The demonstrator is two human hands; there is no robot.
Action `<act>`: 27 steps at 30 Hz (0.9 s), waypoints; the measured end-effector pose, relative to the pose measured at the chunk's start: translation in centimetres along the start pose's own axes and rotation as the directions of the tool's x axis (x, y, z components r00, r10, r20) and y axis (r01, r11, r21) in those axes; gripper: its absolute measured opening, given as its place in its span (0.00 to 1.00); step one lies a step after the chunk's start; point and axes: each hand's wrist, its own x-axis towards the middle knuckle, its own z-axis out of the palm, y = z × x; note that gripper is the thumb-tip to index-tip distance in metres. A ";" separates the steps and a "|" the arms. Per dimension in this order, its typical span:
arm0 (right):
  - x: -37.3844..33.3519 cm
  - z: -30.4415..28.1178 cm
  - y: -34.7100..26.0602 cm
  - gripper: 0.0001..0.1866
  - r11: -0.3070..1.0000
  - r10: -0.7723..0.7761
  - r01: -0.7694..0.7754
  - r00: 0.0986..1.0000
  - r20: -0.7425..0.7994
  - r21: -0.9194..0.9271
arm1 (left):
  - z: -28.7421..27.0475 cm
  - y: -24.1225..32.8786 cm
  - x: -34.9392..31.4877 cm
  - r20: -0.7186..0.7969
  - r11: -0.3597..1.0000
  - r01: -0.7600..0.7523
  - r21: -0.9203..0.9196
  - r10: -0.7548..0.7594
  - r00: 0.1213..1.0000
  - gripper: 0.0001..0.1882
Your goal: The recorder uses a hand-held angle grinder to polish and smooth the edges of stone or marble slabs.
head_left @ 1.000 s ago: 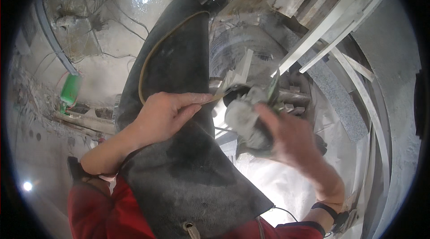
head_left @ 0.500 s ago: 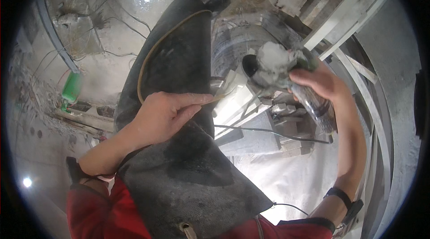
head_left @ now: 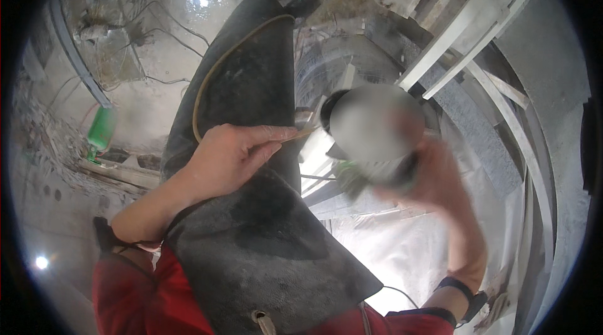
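The dusty grey handheld tool point(head_left: 370, 124), black-edged and blurred, is in the right hand point(head_left: 434, 175), fingers wrapped around it. Near it, the left hand's point(head_left: 235, 153) fingers pinch a thin tan strip point(head_left: 304, 134) reaching past the black apron's point(head_left: 251, 84) right edge. Long white bars point(head_left: 458, 27) crowd the upper right; more room shows below.

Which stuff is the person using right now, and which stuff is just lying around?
In use:
- thin tan strip, pinched in the left hand
- blurred grey tool, in the right hand
- dark apron, worn under the left arm

Seemingly just lying about:
- green container, far left
- long pale bars, upper right
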 end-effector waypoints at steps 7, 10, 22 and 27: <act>4.7 -4.3 6.7 0.32 0.714 0.359 -0.423 0.905 0.228 0.558 | -0.6 0.9 0.7 0.030 0.997 0.060 -0.038 -0.059 0.998 0.16; 1.8 -2.4 6.7 0.31 0.557 0.341 -0.330 0.928 0.153 0.762 | -0.3 0.7 0.6 0.025 0.992 0.125 -0.036 -0.124 0.992 0.16; -2.9 6.9 7.6 0.50 0.390 0.209 -0.011 0.975 -0.077 0.921 | 0.0 1.6 0.7 -0.003 0.992 0.119 0.036 -0.119 0.993 0.16; -5.0 9.1 6.1 0.53 0.810 -0.085 0.205 0.968 -0.235 0.550 | -0.2 1.8 0.8 -0.035 0.993 0.099 0.066 -0.097 0.995 0.16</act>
